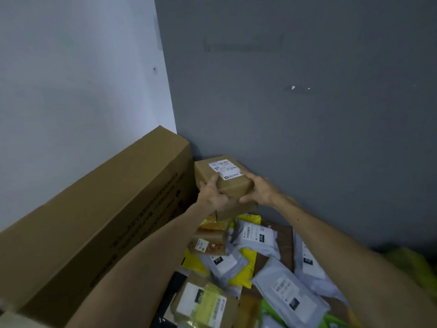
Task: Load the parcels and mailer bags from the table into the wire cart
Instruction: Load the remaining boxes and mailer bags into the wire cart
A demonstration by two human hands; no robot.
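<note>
We hold a small brown parcel (224, 172) between both hands, back in the corner where the grey wall (307, 114) meets the long cardboard carton (106, 209). Our left hand (212, 194) curls around its near left edge, thumb on top. Our right hand (259, 191) wraps the near right corner, fingers over the top and thumb underneath. To do this lift well, we should raise it straight up before drawing it toward us, so it clears the carton's end and does not drag over the heap of mailer bags (283, 287) below. A level carry with both hands seems wise, since the wire cart is out of view and we must turn to find it. The bags look slippery and loosely stacked, so a knock could send some sliding.

The parcel is a plain kraft box, taped, squat and rectangular, with a white printed shipping label on its top face. Whether it rests on the brown box beneath it, we cannot tell.
</note>
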